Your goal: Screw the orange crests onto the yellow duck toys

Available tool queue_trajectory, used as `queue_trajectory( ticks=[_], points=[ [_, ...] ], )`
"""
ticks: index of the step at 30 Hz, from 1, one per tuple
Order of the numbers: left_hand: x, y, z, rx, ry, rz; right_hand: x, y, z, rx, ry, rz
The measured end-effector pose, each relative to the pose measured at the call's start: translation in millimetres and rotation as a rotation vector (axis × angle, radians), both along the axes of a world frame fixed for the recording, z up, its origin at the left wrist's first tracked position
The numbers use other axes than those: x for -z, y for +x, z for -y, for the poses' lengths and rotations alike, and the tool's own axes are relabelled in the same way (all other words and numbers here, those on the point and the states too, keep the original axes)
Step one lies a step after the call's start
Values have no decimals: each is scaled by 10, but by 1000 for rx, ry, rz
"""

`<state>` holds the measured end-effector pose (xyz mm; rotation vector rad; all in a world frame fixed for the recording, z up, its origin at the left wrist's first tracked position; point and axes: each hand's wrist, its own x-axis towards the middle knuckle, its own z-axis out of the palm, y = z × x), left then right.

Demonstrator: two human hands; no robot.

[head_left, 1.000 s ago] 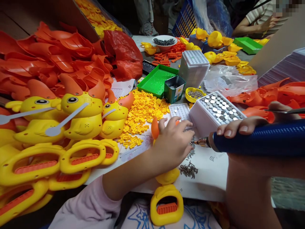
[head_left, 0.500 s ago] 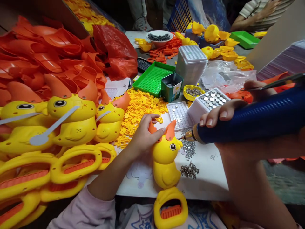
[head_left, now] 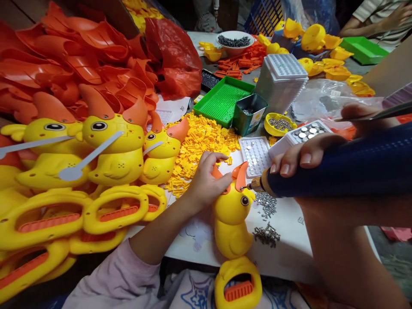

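Note:
My right hand point(head_left: 305, 154) is wrapped around a dark blue electric screwdriver point(head_left: 347, 165). Its bit points left and meets the orange crest at the top of a yellow duck toy point(head_left: 231, 210). With thumb and fingers, my left hand point(head_left: 209, 180) grips the toy's head at the orange crest pieces point(head_left: 240, 177). The toy lies on white paper, and its looped handle point(head_left: 238, 285) with an orange grip reaches over the near edge toward my lap. Beside the toy lie a heap of silver screws point(head_left: 267, 205) and a pile of darker screws point(head_left: 267, 234).
Several duck toys point(head_left: 116, 159) are stacked at left, below a heap of orange parts point(head_left: 80, 56). Small yellow pieces point(head_left: 202, 141) spread behind my left hand. Further back stand a green tray point(head_left: 222, 101), a dark tin point(head_left: 249, 113) and stacked white trays point(head_left: 283, 81). A person's arm shows at upper right.
The view has shifted, so everything appears further right. The screwdriver's bit has moved from beside the duck's face up to the orange crest. My left hand keeps its grip on the toy.

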<state>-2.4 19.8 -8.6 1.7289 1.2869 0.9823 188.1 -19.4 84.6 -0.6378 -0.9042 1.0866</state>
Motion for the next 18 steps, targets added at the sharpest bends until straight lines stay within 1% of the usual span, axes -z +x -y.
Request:
queue_trajectory(
  ticks=[2, 5, 9, 13, 16, 18],
  points=[
    [1, 4, 4, -5, 9, -6, -17, -15, -16, 20, -26, 7],
    [7, 10, 7, -17, 20, -7, -8, -12, -22, 52, -15, -8],
    [7, 23, 16, -23, 24, 1, 90, 39, -5, 8, 16, 49],
    [11, 46, 38, -53, 56, 8, 196, 58, -9, -27, 52, 27],
    [24, 68, 57, -80, 98, 20, 229, 43, -16, -63, 60, 65],
    [29, 81, 67, -93, 120, 26, 229, 31, -18, -51, 48, 102]
  ],
)
